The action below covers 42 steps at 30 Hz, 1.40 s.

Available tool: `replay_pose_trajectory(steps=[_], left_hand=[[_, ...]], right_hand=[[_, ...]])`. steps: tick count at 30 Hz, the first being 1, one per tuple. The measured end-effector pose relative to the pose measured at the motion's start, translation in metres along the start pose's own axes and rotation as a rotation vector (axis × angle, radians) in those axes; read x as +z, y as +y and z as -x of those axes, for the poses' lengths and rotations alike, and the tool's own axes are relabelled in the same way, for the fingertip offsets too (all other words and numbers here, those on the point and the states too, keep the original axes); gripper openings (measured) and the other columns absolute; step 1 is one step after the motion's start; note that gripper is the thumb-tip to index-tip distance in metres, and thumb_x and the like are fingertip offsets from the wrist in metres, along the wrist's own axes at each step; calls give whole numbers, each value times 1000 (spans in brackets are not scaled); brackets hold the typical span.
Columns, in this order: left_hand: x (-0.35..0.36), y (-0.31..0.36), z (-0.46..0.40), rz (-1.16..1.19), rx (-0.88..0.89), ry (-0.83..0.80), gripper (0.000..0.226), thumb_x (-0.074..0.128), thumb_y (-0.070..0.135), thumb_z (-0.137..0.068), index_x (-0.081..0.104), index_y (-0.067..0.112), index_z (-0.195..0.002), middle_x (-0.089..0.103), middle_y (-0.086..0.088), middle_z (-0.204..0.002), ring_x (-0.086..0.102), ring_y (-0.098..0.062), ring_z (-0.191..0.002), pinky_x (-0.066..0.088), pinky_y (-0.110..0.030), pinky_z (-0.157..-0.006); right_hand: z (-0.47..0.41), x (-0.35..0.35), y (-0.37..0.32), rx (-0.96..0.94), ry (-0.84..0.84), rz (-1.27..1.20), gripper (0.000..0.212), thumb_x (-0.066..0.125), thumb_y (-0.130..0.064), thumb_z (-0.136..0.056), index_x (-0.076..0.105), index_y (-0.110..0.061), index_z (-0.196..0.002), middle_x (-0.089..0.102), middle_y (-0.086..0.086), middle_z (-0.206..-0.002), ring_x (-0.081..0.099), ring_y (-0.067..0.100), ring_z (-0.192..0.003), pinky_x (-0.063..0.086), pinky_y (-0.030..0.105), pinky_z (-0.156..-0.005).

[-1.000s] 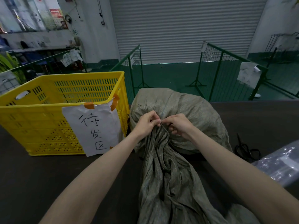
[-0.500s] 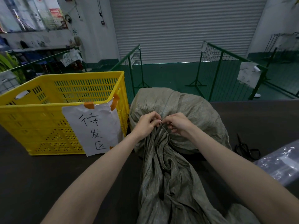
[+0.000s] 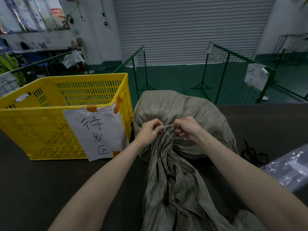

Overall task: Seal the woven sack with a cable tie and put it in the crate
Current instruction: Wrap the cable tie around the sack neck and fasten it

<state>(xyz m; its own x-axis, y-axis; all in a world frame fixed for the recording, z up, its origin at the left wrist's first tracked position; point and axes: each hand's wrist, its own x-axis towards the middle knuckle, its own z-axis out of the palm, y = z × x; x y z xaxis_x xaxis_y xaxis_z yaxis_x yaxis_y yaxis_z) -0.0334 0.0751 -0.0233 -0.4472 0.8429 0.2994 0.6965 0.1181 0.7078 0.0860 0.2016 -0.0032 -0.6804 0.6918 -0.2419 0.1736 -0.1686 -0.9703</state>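
Note:
A grey-green woven sack point(image 3: 180, 107) lies on the dark table, its full body at the back and its gathered neck trailing toward me. A thin pale cable tie point(image 3: 167, 126) loops round the neck. My left hand point(image 3: 149, 130) pinches one end of the tie at the left of the neck. My right hand point(image 3: 187, 127) pinches the other end, and a short length of tie stretches taut between them. The yellow slatted crate point(image 3: 66, 114) stands to the left, touching the sack's side, with a white handwritten paper taped to its front.
Black scissors point(image 3: 253, 152) lie on the table point(image 3: 41, 189) right of the sack. A clear plastic bag point(image 3: 290, 165) sits at the right edge. Green mesh barriers point(image 3: 231, 72) stand beyond the table's far edge before a shuttered door.
My hands have drawn slightly apart, so a short stretch of the cable tie now shows taut between them. The sack and crate have not moved.

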Motion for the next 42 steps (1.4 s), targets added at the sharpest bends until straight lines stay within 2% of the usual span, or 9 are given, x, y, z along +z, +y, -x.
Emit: replay_pose_trajectory(steps=[4, 9, 20, 26, 29, 32, 35, 39, 42], left_hand=[[1, -1, 1, 10, -10, 6, 9, 58, 16, -92, 62, 18, -84, 61, 7, -72, 53, 0, -66, 38, -9, -62], [0, -3, -1, 27, -16, 30, 8, 58, 15, -92, 63, 15, -86, 62, 9, -72, 56, 0, -68, 40, -10, -64], [2, 1, 2, 4, 17, 28, 15, 60, 22, -91, 70, 13, -96, 68, 3, -86, 60, -7, -80, 41, -9, -68], [5, -7, 5, -65, -6, 56, 16, 61, 20, -91, 71, 9, -94, 70, -3, -87, 60, -11, -80, 39, -12, -66], [4, -15, 8, -43, -45, 46, 15, 60, 21, -91, 71, 12, -92, 68, 1, -83, 61, -11, -80, 42, -20, -69], [4, -18, 12, -30, -62, 45, 16, 59, 22, -92, 71, 13, -93, 66, 5, -82, 60, -9, -80, 42, -18, -68], [9, -13, 13, -19, -53, 68, 16, 61, 21, -91, 72, 10, -94, 66, 4, -83, 59, -9, -80, 41, -16, -67], [14, -1, 15, -11, 23, 115, 14, 62, 17, -89, 72, 7, -92, 67, 2, -83, 59, -8, -77, 38, -7, -65], [14, 1, 17, -35, 70, 121, 13, 62, 15, -89, 71, 6, -91, 70, -3, -86, 58, -7, -77, 36, -4, -66]], right_hand=[[4, -2, 4, 16, -48, 23, 16, 55, -3, -81, 56, -5, -65, 45, 5, -59, 43, 9, -35, 21, 13, -33], [10, 5, 3, 10, -129, 193, 31, 53, -35, -92, 57, -15, -69, 49, -3, -53, 43, 11, -39, 24, 17, -35], [4, 16, 10, -103, 0, 179, 31, 45, -9, -85, 49, -14, -54, 37, 1, -48, 31, 10, -31, 20, 15, -35], [-1, 17, 23, -159, 176, 211, 30, 48, -25, -68, 53, -16, -40, 39, -4, -38, 35, 15, -40, 26, 27, -45], [2, 6, 21, -178, 209, 130, 33, 48, -14, -76, 49, -16, -43, 36, 1, -43, 30, 16, -40, 20, 20, -39], [4, -6, 18, -210, 226, 48, 35, 45, -5, -84, 45, -14, -50, 32, 3, -47, 28, 15, -40, 16, 16, -35], [8, -9, 20, -204, 254, -30, 33, 47, -9, -88, 46, -14, -55, 34, 3, -49, 31, 15, -42, 19, 18, -35], [12, 3, 22, -172, 179, -37, 39, 57, -36, -90, 51, -17, -57, 40, -6, -43, 37, 10, -37, 27, 19, -38], [6, 20, 34, -213, 209, 81, 45, 58, -42, -81, 57, -16, -44, 47, -2, -45, 45, 17, -47, 37, 32, -54]])
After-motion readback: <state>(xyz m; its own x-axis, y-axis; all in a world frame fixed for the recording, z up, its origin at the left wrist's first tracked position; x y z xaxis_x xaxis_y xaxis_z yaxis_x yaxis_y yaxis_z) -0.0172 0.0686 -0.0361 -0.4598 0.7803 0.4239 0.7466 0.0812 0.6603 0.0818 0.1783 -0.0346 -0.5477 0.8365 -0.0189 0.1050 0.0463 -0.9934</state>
